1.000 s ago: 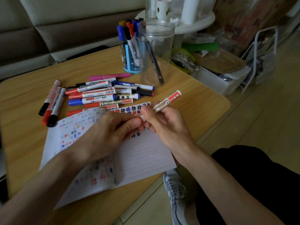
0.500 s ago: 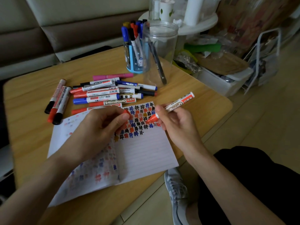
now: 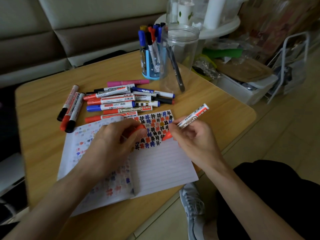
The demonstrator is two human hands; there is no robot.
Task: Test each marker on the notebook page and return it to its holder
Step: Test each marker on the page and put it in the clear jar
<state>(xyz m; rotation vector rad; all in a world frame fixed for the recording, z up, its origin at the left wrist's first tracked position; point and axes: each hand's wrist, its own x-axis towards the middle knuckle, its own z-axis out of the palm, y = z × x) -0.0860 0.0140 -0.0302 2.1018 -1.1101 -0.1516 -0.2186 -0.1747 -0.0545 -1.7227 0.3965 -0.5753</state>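
Note:
An open lined notebook (image 3: 161, 163) lies on the wooden table (image 3: 216, 108), its right page filled near the top with red, blue and black hash marks (image 3: 155, 129). My right hand (image 3: 195, 141) grips an uncapped red whiteboard marker (image 3: 192, 118), red tip down at the page beside the marks. My left hand (image 3: 114, 142) rests on the notebook and holds the red cap (image 3: 141, 128) in its fingers. Several capped markers (image 3: 119, 103) lie in a pile beyond the notebook. A blue holder (image 3: 149, 66) with upright markers stands behind them.
A clear plastic jar (image 3: 180, 56) with one dark pen stands right of the blue holder. Three markers (image 3: 71, 110) lie apart at the left. Off the table's right edge are a white bin (image 3: 245, 90), a wire rack (image 3: 290, 66) and my grey shoe (image 3: 194, 210).
The cap came off the red marker. My hands moved apart, the left keeping the cap, the right bringing the marker tip down to the page.

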